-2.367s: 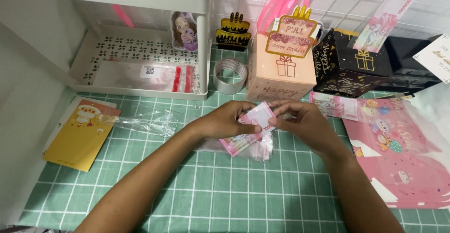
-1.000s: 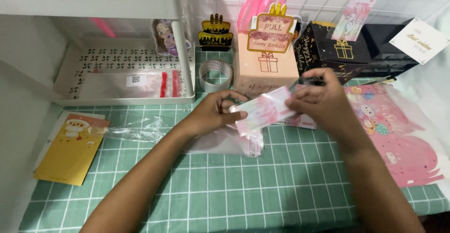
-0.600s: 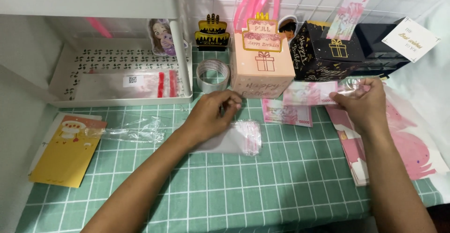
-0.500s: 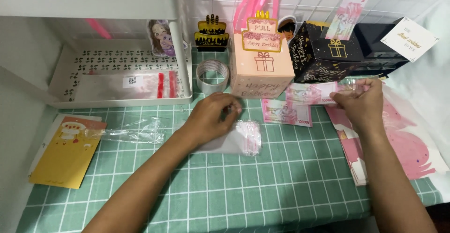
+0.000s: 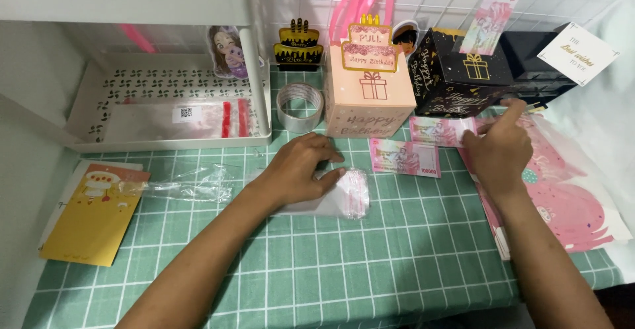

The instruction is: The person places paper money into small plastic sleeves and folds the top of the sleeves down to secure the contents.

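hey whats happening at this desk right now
A person is working over a green grid mat among pink and black gift boxes. The left hand rests flat on a small clear plastic bag, pinning it to the mat. The right hand reaches toward a pink banknote in front of the black gift box; whether its grip has closed is unclear. A second banknote lies loose between the hands.

Under your left hand (image 5: 297,170) a clear plastic sleeve (image 5: 344,197) with a pink-tinted end lies flat on the green grid mat (image 5: 370,263), near the mat's middle. Your right hand (image 5: 499,147) pinches a pink banknote (image 5: 440,130) lying flat toward the mat's back edge.
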